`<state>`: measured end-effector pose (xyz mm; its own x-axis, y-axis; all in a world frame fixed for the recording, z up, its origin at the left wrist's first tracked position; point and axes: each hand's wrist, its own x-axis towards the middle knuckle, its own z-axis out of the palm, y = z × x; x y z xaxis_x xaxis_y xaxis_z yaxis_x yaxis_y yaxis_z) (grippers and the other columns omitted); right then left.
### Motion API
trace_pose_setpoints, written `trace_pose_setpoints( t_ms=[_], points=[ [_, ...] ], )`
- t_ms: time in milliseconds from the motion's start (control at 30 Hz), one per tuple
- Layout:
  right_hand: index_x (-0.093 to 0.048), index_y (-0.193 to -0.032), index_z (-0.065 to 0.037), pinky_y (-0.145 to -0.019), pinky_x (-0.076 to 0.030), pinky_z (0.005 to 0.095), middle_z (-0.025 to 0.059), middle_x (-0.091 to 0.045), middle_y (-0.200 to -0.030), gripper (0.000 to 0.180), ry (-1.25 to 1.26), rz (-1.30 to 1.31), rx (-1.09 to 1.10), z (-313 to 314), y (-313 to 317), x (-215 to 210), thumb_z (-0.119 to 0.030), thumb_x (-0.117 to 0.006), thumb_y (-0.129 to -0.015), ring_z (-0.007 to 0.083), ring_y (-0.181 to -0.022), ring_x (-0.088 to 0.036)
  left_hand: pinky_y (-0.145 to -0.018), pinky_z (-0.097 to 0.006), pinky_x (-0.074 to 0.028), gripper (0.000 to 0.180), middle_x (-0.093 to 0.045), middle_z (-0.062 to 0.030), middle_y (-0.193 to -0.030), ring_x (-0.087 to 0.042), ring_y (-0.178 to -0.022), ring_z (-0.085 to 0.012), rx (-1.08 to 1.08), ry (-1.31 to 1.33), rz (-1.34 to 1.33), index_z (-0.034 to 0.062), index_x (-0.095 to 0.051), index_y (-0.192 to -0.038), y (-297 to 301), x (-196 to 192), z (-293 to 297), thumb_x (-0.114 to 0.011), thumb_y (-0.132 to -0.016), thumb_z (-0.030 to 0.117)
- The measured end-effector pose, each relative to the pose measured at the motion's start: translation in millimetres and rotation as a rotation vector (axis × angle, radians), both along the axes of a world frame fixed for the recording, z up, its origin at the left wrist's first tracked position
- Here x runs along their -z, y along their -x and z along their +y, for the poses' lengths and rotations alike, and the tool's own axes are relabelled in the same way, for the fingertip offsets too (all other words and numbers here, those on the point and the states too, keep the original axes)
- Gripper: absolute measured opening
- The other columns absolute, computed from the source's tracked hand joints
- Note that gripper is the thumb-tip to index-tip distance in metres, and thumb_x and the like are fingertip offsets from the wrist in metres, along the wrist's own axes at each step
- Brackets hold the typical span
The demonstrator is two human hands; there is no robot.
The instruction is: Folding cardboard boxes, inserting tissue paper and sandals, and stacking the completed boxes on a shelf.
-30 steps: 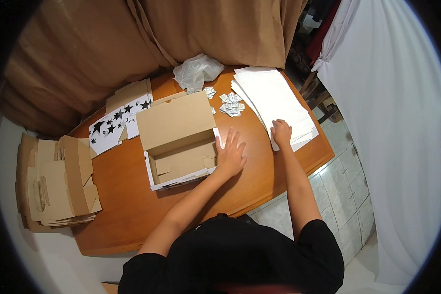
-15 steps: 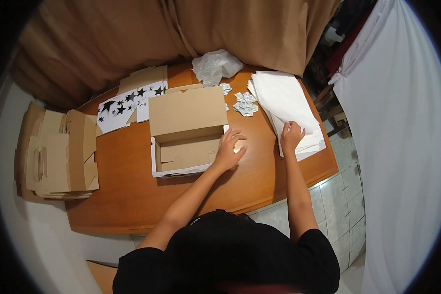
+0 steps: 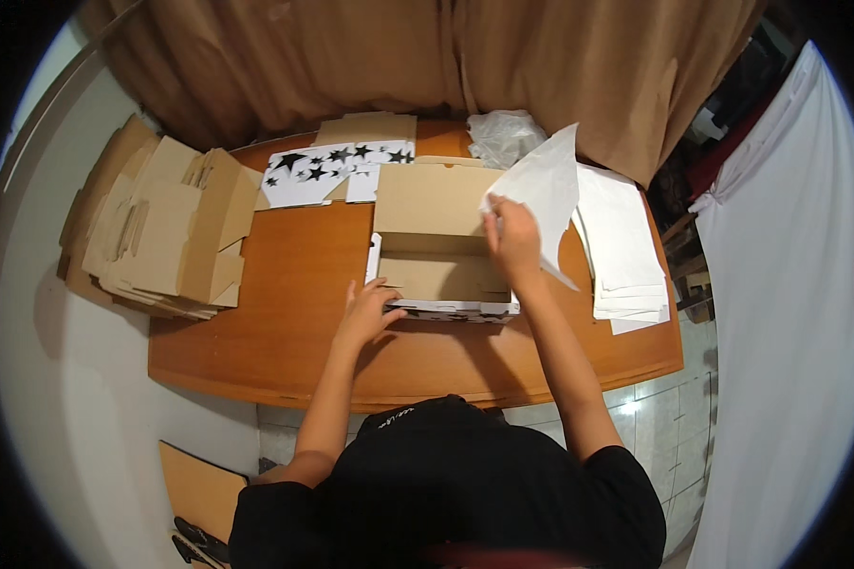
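Observation:
An open cardboard box (image 3: 446,275) with a plain brown inside and a white, black-starred outside stands on the table, its lid (image 3: 432,197) raised at the back. My left hand (image 3: 365,313) grips the box's front left corner, fingers over the rim. Between the closed fingers of my right hand (image 3: 512,242) hangs a thin sheet of white paper (image 3: 548,175). The sheet is lifted above the box's right end and covers part of the lid. Inside the box, no contents show.
White paper sheets (image 3: 621,237) lie stacked at the table's right. Flattened brown cardboard boxes (image 3: 166,223) are piled at the left. Star-printed cardboard (image 3: 337,163) and a crumpled clear plastic bag (image 3: 505,137) lie along the back, before a brown curtain (image 3: 351,57).
My right hand has brought a sheet from the stack leftward to the box. My left hand has moved from the box's right end to its front left corner.

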<state>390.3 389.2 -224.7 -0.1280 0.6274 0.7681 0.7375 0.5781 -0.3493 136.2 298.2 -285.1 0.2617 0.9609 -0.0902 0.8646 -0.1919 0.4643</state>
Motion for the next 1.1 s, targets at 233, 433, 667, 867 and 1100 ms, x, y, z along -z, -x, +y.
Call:
trace_pose_setpoints(
  t_ms=[233, 433, 667, 867, 1100],
  points=[
    [-0.049, -0.080, -0.003, -0.065, -0.043, 0.0392, 0.0126, -0.058, -0.072, 0.018, 0.224, -0.153, -0.322, -40, 109, 39, -0.015, -0.062, -0.075, 0.0291, -0.069, -0.056, -0.097, -0.045, -0.031, 0.027, -0.063, -0.0086, -0.097, -0.049, -0.108, -0.0257, 0.025, -0.164, -0.148, 0.0078, -0.065, -0.094, 44, 19, -17, -0.065, -0.075, 0.028],
    [-0.047, -0.080, -0.003, -0.063, -0.044, 0.0421, 0.0155, -0.057, -0.064, 0.017, 0.368, -0.260, -0.518, -70, 174, 56, -0.017, -0.057, -0.080, 0.0339, -0.065, -0.057, -0.094, -0.040, -0.035, 0.026, -0.063, -0.0119, -0.095, -0.049, -0.107, -0.0284, 0.038, -0.160, -0.165, 0.0044, -0.064, -0.091, 106, 12, -45, -0.067, -0.073, 0.024],
    [-0.047, -0.084, -0.005, -0.067, -0.045, 0.0423, 0.0133, -0.060, -0.069, 0.020, 0.456, -0.357, -0.599, -99, 225, 66, -0.024, -0.055, -0.083, 0.0326, -0.070, -0.060, -0.076, -0.033, -0.045, 0.017, -0.062, -0.0132, -0.089, -0.058, -0.086, -0.0281, -0.141, -0.164, -0.539, 0.0003, -0.063, -0.090, 147, -15, -64, -0.060, -0.077, 0.011],
    [-0.054, -0.090, -0.004, -0.073, -0.044, 0.0446, 0.0177, -0.062, -0.080, 0.029, 0.585, -0.403, -0.667, -106, 238, 60, -0.032, -0.052, -0.085, 0.0343, -0.079, -0.059, -0.074, -0.032, -0.045, 0.014, -0.061, -0.0112, -0.086, -0.058, -0.083, -0.0269, -0.142, -0.291, -0.589, 0.0009, -0.063, -0.090, 162, -13, -53, -0.058, -0.078, 0.008],
    [-0.060, -0.097, -0.002, -0.081, -0.043, 0.0393, 0.0208, -0.059, -0.096, 0.030, 0.867, -0.017, -0.466, -59, 188, 23, -0.029, -0.051, -0.086, 0.0369, -0.092, -0.056, -0.078, -0.034, -0.044, 0.015, -0.060, -0.0108, -0.088, -0.056, -0.087, -0.0280, 0.072, -0.215, -0.613, 0.0031, -0.062, -0.090, 138, -22, -26, -0.058, -0.079, 0.013]
  ],
)
